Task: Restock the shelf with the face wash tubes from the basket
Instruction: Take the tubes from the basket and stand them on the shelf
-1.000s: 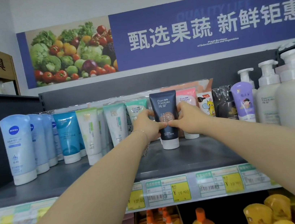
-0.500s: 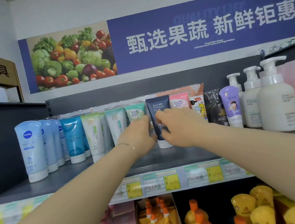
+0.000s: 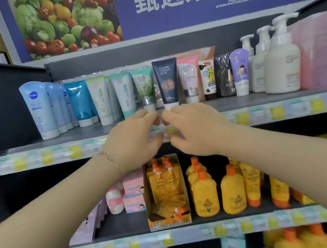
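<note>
Tube (image 3: 167,83) w/ "Pure Fountain" label upright on shelf (image 3: 243,102); L hand (image 3: 133,141) & R hand (image 3: 198,129) loose, empty.

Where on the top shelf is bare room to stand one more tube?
A bare grey strip of the top shelf runs between the row and the price rail; the left hand and right hand hide its middle. The row itself is crowded, tubes side by side from the Nivea tube to the pump bottles.

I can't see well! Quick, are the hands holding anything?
Left hand: open, holding nothing.
Right hand: open, holding nothing.
</note>
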Motion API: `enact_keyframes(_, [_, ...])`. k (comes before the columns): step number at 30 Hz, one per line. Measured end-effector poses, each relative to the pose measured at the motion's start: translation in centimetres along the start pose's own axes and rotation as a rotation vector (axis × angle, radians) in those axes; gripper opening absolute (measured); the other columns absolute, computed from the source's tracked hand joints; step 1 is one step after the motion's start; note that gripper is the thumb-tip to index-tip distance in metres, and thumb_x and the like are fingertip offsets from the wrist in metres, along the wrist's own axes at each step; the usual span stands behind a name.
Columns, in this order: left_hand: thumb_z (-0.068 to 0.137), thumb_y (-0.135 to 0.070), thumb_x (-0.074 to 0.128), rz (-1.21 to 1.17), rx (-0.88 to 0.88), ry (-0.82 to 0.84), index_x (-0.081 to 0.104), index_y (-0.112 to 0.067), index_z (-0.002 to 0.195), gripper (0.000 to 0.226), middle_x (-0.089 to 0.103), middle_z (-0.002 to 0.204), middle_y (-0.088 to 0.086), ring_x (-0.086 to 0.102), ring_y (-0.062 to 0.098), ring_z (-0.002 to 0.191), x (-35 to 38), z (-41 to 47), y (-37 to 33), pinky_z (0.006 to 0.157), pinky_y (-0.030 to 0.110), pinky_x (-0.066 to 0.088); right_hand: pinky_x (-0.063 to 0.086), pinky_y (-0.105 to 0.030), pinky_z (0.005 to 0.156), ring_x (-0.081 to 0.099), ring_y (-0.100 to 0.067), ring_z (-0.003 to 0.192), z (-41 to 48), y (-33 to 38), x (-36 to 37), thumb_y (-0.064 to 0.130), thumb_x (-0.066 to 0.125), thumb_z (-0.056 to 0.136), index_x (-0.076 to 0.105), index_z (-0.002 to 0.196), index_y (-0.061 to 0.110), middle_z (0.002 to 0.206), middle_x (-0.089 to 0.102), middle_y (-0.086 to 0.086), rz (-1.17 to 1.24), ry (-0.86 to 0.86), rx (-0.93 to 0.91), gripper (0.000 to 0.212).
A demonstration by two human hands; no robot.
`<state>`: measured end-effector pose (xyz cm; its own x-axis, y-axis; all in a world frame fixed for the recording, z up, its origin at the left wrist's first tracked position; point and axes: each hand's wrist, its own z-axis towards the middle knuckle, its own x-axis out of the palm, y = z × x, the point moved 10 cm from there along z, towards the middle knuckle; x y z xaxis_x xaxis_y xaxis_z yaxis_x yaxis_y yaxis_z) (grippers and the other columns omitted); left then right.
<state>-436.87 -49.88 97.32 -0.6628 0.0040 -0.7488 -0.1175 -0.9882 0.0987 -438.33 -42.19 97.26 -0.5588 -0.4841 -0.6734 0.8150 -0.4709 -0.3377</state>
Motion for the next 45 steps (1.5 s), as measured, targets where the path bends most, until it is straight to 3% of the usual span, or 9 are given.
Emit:
enact_keyframes(4, [0.089,-0.038,0.055,-0.064,0.009,0.024,0.055,-0.024,0.107,0.023,0.054,0.100,-0.008,0.057,0.017,0.086,1.4,-4.4,-1.8,0.066,0.033,0.046,0.040,-0.036,0.068,0.057,-0.023,0.086,-4.1,2.4,1.5,0.032,0.051,0.090,0.055,0.112,0.017,0.095,0.061,0.000,0.052,0.059,-0.028,0.027])
enact_keyframes(11, [0.088,-0.039,0.055,-0.100,-0.030,0.148,0.051,-0.026,0.107,0.024,0.046,0.091,-0.012,0.057,0.020,0.084,7.3,-10.7,-3.7,0.064,0.036,0.047,0.034,-0.032,0.056,0.056,-0.020,0.067,-10.6,5.7,5.2,0.031,0.059,0.082,0.058,0.097,0.016,0.077,0.057,0.003,0.059,0.149,-0.004,0.021])
enact_keyframes(14, [0.087,-0.038,0.056,-0.142,-0.035,0.215,0.051,-0.026,0.108,0.025,0.042,0.089,-0.012,0.057,0.021,0.088,10.1,-13.2,-4.6,0.067,0.034,0.045,0.037,-0.033,0.058,0.058,-0.022,0.070,-13.2,6.9,7.4,0.032,0.058,0.083,0.056,0.097,0.018,0.077,0.056,0.003,0.122,0.194,0.037,0.020])
enact_keyframes(18, [0.088,-0.039,0.055,-0.162,-0.046,0.312,0.051,-0.022,0.120,0.036,0.056,0.109,-0.004,0.058,0.023,0.096,13.9,-16.7,-6.0,0.067,0.032,0.044,0.039,-0.034,0.060,0.058,-0.024,0.073,-16.5,8.4,10.0,0.032,0.058,0.083,0.055,0.099,0.017,0.077,0.055,0.002,0.219,0.248,0.104,0.021])
enact_keyframes(23, [0.089,-0.041,0.053,-0.214,-0.139,0.451,0.049,-0.024,0.108,0.026,0.056,0.103,-0.003,0.058,0.023,0.095,18.7,-21.5,-7.1,0.072,0.037,0.049,0.039,-0.037,0.077,0.056,-0.023,0.100,-20.9,10.8,13.7,0.035,0.046,0.094,0.051,0.115,0.020,0.103,0.059,0.001,0.347,0.388,0.196,0.027])
enact_keyframes(33, [0.088,-0.040,0.056,-0.376,-0.333,0.728,0.052,-0.027,0.113,0.029,0.059,0.111,-0.009,0.059,0.013,0.099,26.4,-31.3,-7.9,0.080,0.033,0.052,0.042,-0.036,0.082,0.059,-0.024,0.097,-28.4,14.4,19.0,0.040,0.045,0.094,0.052,0.110,0.021,0.104,0.061,0.002,0.441,0.599,0.349,0.026])
enact_keyframes(38, [0.089,-0.038,0.055,-0.384,-0.333,0.884,0.055,-0.023,0.112,0.028,0.060,0.112,-0.004,0.059,0.016,0.101,29.5,-34.6,-8.9,0.084,0.037,0.053,0.038,-0.033,0.072,0.060,-0.023,0.087,-30.9,15.5,21.5,0.039,0.046,0.094,0.055,0.107,0.021,0.100,0.063,0.002,0.462,0.709,0.338,0.024])
enact_keyframes(42, [0.090,-0.035,0.056,-0.364,-0.303,1.011,0.054,-0.020,0.118,0.031,0.054,0.115,-0.001,0.057,0.019,0.102,32.0,-37.2,-9.9,0.084,0.033,0.050,0.052,-0.037,0.072,0.062,-0.024,0.087,-32.9,16.7,23.4,0.039,0.047,0.093,0.055,0.109,0.020,0.101,0.063,0.000,0.501,0.846,0.356,0.026])
enact_keyframes(45, [0.090,-0.034,0.058,-0.386,-0.292,1.186,0.051,-0.018,0.125,0.039,0.052,0.123,0.003,0.054,0.022,0.109,34.8,-39.6,-10.3,0.089,0.032,0.047,0.053,-0.037,0.072,0.063,-0.026,0.092,-34.0,17.4,24.7,0.039,0.049,0.093,0.056,0.113,0.019,0.106,0.063,-0.002,0.508,0.952,0.360,0.029])
